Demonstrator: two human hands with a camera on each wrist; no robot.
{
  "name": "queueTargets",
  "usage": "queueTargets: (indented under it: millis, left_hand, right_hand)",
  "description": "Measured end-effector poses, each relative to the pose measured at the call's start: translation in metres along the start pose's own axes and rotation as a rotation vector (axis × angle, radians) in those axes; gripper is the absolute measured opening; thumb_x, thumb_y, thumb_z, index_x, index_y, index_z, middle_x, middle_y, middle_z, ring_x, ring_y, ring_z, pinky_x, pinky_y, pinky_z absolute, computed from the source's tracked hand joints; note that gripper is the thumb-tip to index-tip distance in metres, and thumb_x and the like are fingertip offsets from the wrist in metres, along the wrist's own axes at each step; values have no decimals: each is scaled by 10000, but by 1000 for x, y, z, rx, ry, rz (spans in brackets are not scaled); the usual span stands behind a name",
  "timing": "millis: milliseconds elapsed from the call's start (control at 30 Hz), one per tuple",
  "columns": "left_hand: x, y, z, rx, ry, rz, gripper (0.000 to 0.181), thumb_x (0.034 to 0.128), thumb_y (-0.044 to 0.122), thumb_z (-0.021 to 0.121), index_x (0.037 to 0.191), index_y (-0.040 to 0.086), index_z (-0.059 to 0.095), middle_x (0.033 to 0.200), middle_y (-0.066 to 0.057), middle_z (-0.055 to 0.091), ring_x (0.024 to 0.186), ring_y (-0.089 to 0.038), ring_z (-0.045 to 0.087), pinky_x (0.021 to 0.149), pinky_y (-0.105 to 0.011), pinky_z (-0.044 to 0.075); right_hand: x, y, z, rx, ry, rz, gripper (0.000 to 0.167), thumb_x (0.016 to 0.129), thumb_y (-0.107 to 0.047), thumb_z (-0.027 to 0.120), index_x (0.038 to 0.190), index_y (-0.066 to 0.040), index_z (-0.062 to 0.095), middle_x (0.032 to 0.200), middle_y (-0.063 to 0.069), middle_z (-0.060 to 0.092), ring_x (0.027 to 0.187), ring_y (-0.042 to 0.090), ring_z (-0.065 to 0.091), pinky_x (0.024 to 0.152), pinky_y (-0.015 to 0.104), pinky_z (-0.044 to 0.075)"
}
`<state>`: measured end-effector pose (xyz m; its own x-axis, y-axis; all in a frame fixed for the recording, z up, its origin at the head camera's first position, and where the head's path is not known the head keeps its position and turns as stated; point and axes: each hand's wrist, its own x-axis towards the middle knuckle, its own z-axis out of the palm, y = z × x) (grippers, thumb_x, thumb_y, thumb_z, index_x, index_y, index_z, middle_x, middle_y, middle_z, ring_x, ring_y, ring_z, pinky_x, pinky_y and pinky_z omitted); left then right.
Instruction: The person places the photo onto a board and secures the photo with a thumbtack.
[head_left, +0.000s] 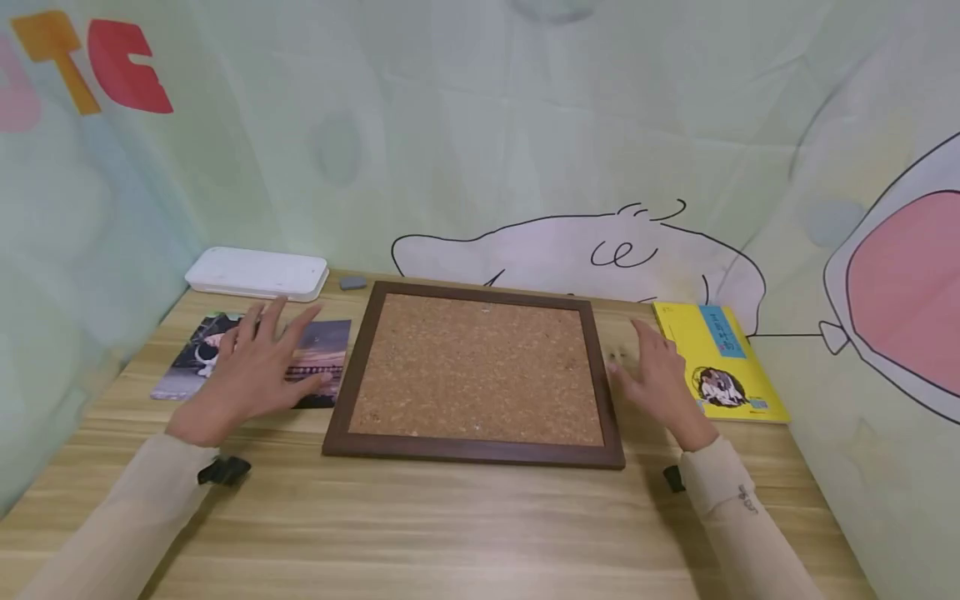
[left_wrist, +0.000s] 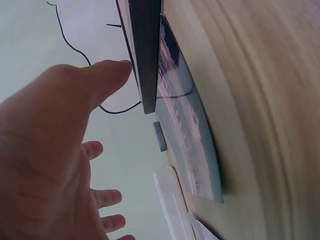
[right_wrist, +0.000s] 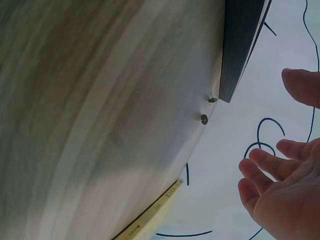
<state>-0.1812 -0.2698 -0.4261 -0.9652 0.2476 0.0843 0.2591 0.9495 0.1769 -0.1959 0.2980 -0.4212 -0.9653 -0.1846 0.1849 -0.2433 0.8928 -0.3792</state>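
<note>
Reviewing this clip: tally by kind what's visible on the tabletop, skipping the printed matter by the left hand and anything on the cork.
Cork board: 1
Yellow book: 1
White case: 1
Grey block: 1
Pins: 2
Total: 6

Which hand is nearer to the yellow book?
Right. The right hand is beside the yellow book; the left hand is over the photos, across the corkboard.
</note>
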Motion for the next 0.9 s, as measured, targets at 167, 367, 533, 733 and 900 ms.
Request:
queueTargets:
  millis: [167,367,533,733,900]
  left_hand:
    - [-2,-5,4,-11,-31,-17,1023,965,597,715,1725,241,129,1713,-377,131,1512,-692,186,1079,-909,245]
    - [-1,-8,7,-26,-40,-18,1012,970,576,726,1716,195,159,1695,-392,167,1474,-704,237,1037,-905,309]
    - [0,-8,7,-61,-50,-9,1010,967,541,746,1707,143,185,1675,-415,195,1440,-720,272,1022,-886,353]
    - [2,-5,8,-124,-71,-18,975,962,475,775,1683,102,235,1675,-427,185,1419,-721,277,1007,-861,383]
    - [2,-4,10,-150,-93,-38,960,963,429,778,1680,87,239,1672,-425,179,1421,-713,264,993,-850,402]
  right_hand:
    - [5,11,0,78,-39,59,732,1070,-192,638,1636,86,265,1657,379,344,1502,593,348,1203,757,296]
    - [11,21,-1,164,-76,152,714,1073,-169,619,1642,76,265,1605,387,420,1452,578,453,1193,701,389]
    - [16,24,0,213,-113,244,652,1086,-198,594,1622,58,326,1552,366,494,1421,546,509,1175,669,435]
    - [23,25,0,251,-124,359,504,1089,-218,575,1515,44,511,1444,341,604,1328,474,595,1121,606,496]
    - [32,27,3,236,-142,417,432,1071,-241,579,1399,34,633,1353,300,672,1179,393,655,981,489,560]
